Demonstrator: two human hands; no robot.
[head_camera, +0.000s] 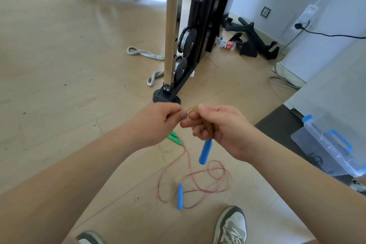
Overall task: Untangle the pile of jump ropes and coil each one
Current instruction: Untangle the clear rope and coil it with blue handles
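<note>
Both hands [156, 123] [221, 127] grip a coiled yellow rope [206, 127].

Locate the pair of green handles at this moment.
In the head view, the green handles lie on the wooden floor just below the left hand, centre frame, with red cord trailing from them toward the shoes.

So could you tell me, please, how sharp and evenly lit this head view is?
Head view: bright, even daylight with soft shadows; wide-angle lens bows the steel upright; the left hand is slightly motion-blurred, the right hand and its yellow rope coil softer than the red rope on the floor.
</note>
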